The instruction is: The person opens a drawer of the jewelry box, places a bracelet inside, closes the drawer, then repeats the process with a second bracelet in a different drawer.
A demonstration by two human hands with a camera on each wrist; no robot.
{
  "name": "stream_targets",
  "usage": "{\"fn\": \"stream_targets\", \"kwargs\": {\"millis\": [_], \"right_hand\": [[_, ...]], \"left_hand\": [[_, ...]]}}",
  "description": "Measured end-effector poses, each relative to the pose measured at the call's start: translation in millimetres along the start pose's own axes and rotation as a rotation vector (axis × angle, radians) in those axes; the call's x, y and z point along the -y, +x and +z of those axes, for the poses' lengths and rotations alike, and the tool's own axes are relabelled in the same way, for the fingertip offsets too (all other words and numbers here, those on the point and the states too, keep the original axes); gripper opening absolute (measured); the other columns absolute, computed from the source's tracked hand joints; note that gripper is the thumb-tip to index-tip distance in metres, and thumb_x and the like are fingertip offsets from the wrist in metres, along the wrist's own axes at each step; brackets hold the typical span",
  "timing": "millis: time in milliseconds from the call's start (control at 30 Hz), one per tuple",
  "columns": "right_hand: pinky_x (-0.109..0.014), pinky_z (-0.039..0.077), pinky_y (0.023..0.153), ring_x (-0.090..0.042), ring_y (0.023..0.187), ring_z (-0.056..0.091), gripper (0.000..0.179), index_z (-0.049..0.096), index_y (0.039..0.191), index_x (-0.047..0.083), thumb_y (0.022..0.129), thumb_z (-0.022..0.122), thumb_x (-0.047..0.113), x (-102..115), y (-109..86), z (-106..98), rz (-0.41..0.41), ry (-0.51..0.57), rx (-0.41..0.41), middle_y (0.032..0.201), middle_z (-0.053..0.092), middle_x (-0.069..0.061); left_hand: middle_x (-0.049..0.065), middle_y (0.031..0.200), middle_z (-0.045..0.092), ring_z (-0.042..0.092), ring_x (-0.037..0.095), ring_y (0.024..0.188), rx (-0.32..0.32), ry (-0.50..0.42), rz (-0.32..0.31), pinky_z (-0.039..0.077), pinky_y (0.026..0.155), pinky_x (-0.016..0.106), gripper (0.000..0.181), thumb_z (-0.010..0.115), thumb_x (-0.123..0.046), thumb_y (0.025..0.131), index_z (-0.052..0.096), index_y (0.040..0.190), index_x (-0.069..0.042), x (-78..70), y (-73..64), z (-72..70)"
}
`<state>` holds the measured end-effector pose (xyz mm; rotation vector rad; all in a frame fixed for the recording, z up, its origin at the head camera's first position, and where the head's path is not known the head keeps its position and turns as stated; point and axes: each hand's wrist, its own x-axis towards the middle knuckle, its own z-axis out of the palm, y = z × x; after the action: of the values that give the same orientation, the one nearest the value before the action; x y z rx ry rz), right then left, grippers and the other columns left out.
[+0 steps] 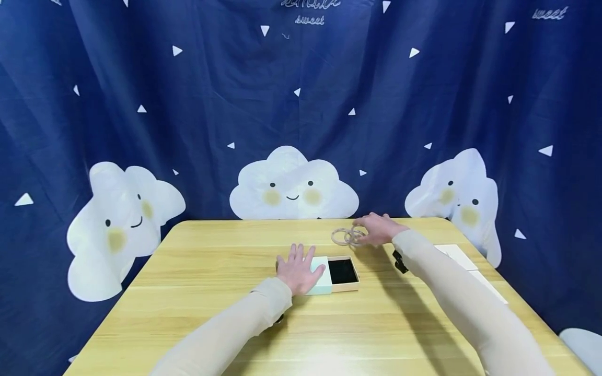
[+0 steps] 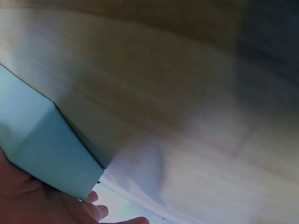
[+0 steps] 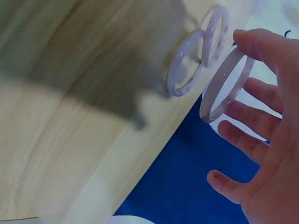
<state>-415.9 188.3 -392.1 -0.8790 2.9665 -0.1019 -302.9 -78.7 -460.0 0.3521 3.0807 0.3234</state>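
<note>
My left hand (image 1: 298, 274) lies over the pale mint box sleeve (image 1: 322, 286) with its fingers spread and straight. In the left wrist view, the sleeve's corner and side (image 2: 56, 154) show beside the palm. A pinkish drawer (image 1: 345, 286) with a black lining (image 1: 342, 270) stands partly out of the sleeve on the right. Near the table's far edge, my right hand (image 1: 380, 230) pinches a pale bangle (image 3: 216, 86) between thumb and fingers, the bangle standing tilted. Two more pale pinkish bangles, one nearer (image 3: 173, 77) and one farther (image 3: 225, 28), overlap each other just beyond it.
Two white flat pieces, a farther one (image 1: 456, 255) and a nearer one (image 1: 491, 286), lie at the table's right edge, partly behind the right sleeve. A blue curtain (image 1: 291, 120) with white clouds hangs behind the wooden table (image 1: 211, 271).
</note>
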Motion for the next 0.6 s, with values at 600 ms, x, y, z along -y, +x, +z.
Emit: {"fn": "stream_targets", "kwargs": {"millis": [600], "right_hand": [[-0.062,0.044,0.094,-0.03,0.126,0.058,0.046,0.065,0.128,0.022,0.086,0.078,0.036,30.0,-30.0,1.1,-0.207,-0.109,-0.117,0.132,0.067,-0.005]], "left_hand": [[0.017,0.167,0.022,0.014,0.038,0.155,0.003,-0.02,0.013,0.018,0.113,0.074,0.071,0.026,-0.061,0.103,0.025,0.162,-0.022,-0.4,-1.6,-2.1]]}}
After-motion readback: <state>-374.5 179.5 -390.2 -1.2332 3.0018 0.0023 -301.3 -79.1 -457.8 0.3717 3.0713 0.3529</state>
